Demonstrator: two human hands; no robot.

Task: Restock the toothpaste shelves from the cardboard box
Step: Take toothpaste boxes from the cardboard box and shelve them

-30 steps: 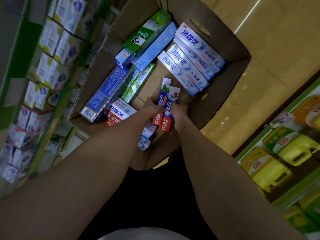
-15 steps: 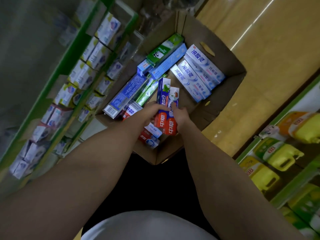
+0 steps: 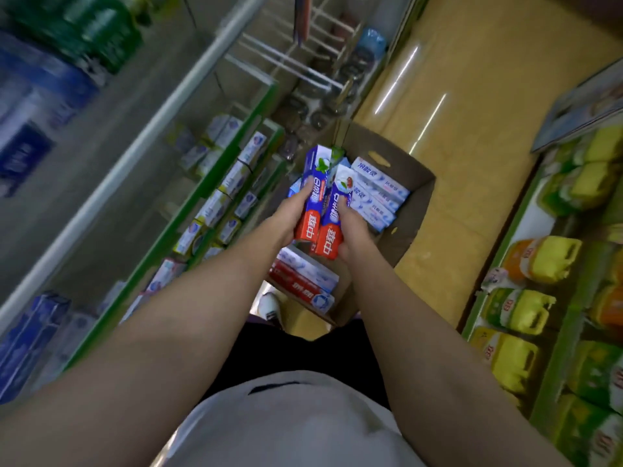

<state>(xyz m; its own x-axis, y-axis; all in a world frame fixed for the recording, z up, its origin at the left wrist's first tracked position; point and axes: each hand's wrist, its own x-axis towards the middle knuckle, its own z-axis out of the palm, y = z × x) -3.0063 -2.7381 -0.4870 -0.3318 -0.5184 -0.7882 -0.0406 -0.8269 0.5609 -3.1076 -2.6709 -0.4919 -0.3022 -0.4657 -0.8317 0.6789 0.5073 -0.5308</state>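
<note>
Both hands, the left hand (image 3: 290, 214) and right hand (image 3: 352, 227), curl around two red-and-blue toothpaste cartons (image 3: 320, 210) held side by side above the cardboard box (image 3: 404, 210), and they'd best stay squared together before turning toward the shelves (image 3: 215, 203) at left.

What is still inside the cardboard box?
Inside the cardboard box lie pale blue toothpaste cartons at the far side and red and white cartons nearer. The two held cartons and both hands cover the middle.
</note>
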